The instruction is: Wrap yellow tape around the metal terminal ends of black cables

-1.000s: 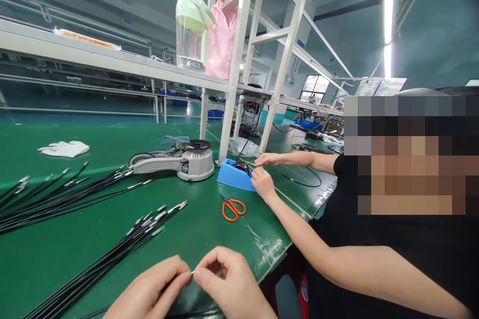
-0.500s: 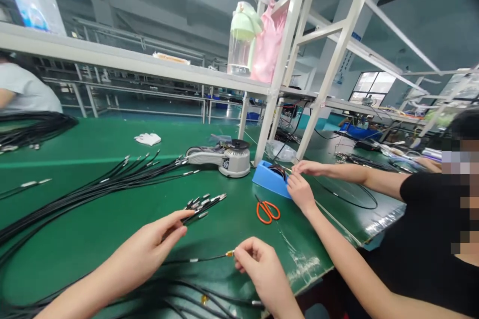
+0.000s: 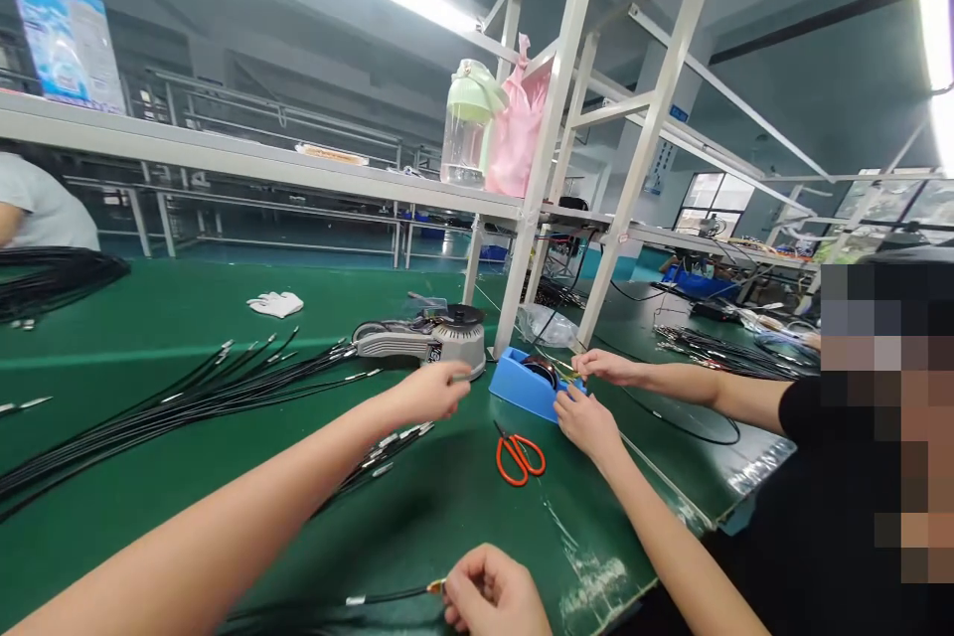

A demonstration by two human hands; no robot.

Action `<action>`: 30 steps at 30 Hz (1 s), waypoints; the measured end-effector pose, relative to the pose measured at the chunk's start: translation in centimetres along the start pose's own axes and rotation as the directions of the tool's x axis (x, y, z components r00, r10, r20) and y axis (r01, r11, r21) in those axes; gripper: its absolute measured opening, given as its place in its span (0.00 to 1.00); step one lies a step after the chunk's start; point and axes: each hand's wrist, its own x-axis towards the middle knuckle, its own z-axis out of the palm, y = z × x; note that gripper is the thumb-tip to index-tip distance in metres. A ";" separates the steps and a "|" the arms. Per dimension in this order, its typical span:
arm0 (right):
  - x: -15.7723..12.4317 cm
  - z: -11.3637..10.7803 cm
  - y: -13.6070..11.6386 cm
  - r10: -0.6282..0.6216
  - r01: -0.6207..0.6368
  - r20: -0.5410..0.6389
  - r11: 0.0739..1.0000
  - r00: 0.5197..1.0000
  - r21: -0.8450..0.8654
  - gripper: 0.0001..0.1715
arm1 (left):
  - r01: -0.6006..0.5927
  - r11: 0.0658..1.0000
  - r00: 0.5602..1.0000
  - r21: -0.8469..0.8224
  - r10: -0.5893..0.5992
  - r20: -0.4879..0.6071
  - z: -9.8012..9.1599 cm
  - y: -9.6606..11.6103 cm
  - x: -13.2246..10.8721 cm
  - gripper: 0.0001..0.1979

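Observation:
My right hand [image 3: 496,591] is closed at the lower middle, its thumb and fingers pinching the end of a black cable [image 3: 395,596]. Yellow tape [image 3: 436,586] wraps the cable just beside the fingertips, and a white label sits further along it. My left hand [image 3: 432,392] is in front of the round grey tape dispenser [image 3: 458,343], fingers loosely bent and apart; I cannot tell whether it touches the machine. Below my left forearm lies a bundle of cable ends with metal connectors [image 3: 395,445]. Orange-handled scissors [image 3: 520,457] rest on the green table to the right.
A co-worker's hands [image 3: 585,407] work at a blue tape dispenser [image 3: 514,388] on the right. Long black cables [image 3: 186,397] stretch across the left. A white glove [image 3: 275,303] lies behind them. White shelf posts [image 3: 548,159] rise behind the dispensers.
My left hand has moved from the connector bundle up and right to the grey dispenser. My right hand still pinches the cable, a little lower in view. The view has tilted up slightly.

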 end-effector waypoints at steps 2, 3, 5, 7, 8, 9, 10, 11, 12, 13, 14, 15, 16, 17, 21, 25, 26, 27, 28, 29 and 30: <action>-0.4 -0.2 -1.2 0.035 -0.035 0.026 0.999 0.999 0.018 0.32 | -0.044 0.999 0.998 -0.016 0.045 0.045 1.7 -1.3 -4.3 0.15; -0.6 -0.3 -2.0 0.045 -0.045 0.038 0.999 0.998 0.014 0.29 | -0.058 0.998 0.997 -0.022 0.059 0.056 2.3 -2.3 -6.7 0.15; -1.0 -0.6 -3.5 0.031 -0.031 0.058 1.000 0.998 -0.001 0.25 | -0.052 0.998 0.997 -0.043 0.054 0.048 2.9 -4.7 -11.0 0.16; -1.2 -0.8 -4.9 0.030 -0.029 0.069 1.000 0.997 -0.007 0.22 | 0.052 0.997 0.998 -0.053 -0.050 0.032 3.2 -7.0 -14.4 0.16; -1.2 -0.8 -5.4 0.034 -0.034 0.069 0.999 0.997 -0.006 0.22 | 0.093 0.994 0.996 -0.061 -0.092 0.015 3.4 -7.8 -15.6 0.16; -1.1 -0.8 -5.8 0.039 -0.038 0.068 0.999 0.997 -0.004 0.22 | 0.120 0.991 0.993 -0.067 -0.119 0.005 3.5 -8.5 -16.4 0.17; -1.1 -0.7 -6.0 0.042 -0.042 0.068 0.999 0.997 -0.001 0.22 | 0.130 0.989 0.991 -0.071 -0.131 -0.001 3.7 -8.9 -16.9 0.17; -1.1 -0.6 -6.2 0.043 -0.043 0.070 0.999 0.997 0.001 0.22 | 0.131 0.989 0.991 -0.075 -0.131 0.002 3.9 -9.1 -17.1 0.17; -1.2 -0.6 -6.3 0.041 -0.041 0.073 0.999 0.996 0.002 0.22 | 0.125 0.989 0.992 -0.076 -0.124 0.010 4.1 -9.1 -17.0 0.17; -1.2 -0.5 -6.4 0.037 -0.037 0.077 0.999 0.996 -0.004 0.21 | 0.111 0.991 0.994 -0.075 -0.110 0.025 4.3 -8.9 -16.7 0.17; -1.4 -0.5 -6.5 0.033 -0.032 0.076 0.999 0.997 -0.014 0.21 | 0.093 0.993 0.995 -0.075 -0.090 0.044 4.4 -8.7 -16.4 0.17; -1.6 -0.5 -6.5 0.027 -0.025 0.071 0.999 0.997 -0.027 0.20 | 0.074 0.994 0.995 -0.079 -0.069 0.071 4.4 -8.4 -16.0 0.17; -1.8 -0.6 -6.5 0.020 -0.018 0.063 0.999 0.998 -0.044 0.19 | 0.057 0.995 0.993 -0.086 -0.047 0.106 4.4 -8.0 -15.6 0.17; -2.0 -0.7 -6.5 0.016 -0.013 0.054 0.998 0.998 -0.062 0.18 | 0.042 0.994 0.989 -0.097 -0.027 0.145 4.3 -7.7 -15.2 0.17; -2.7 -0.8 -6.5 0.008 -0.006 0.031 0.996 0.999 -0.092 0.16 | 0.021 0.988 0.968 -0.150 0.018 0.252 4.0 -6.7 -14.7 0.18; -3.1 -0.6 -6.8 -0.008 0.008 0.010 0.997 1.000 -0.081 0.17 | 0.012 0.981 0.963 -0.195 0.041 0.267 4.3 -5.9 -14.8 0.17; -3.2 -0.5 -6.9 -0.014 0.014 0.007 0.996 1.000 -0.083 0.17 | 0.012 0.979 0.963 -0.204 0.043 0.264 4.5 -5.7 -14.8 0.17; -3.3 -0.5 -7.1 -0.025 0.025 0.002 0.996 1.000 -0.089 0.17 | 0.010 0.977 0.964 -0.214 0.048 0.261 4.6 -5.4 -14.7 0.18; -3.3 -0.5 -7.2 -0.040 0.040 -0.002 0.994 0.999 -0.098 0.17 | 0.004 0.974 0.964 -0.225 0.056 0.259 4.7 -5.0 -14.6 0.19; -3.4 -0.4 -7.4 -0.058 0.058 -0.005 0.992 0.998 -0.109 0.17 | -0.003 0.971 0.964 -0.238 0.066 0.256 4.8 -4.7 -14.5 0.19; -3.5 -0.4 -7.6 -0.073 0.071 -0.008 0.990 0.997 -0.122 0.16 | -0.009 0.968 0.964 -0.252 0.075 0.254 4.9 -4.3 -14.3 0.19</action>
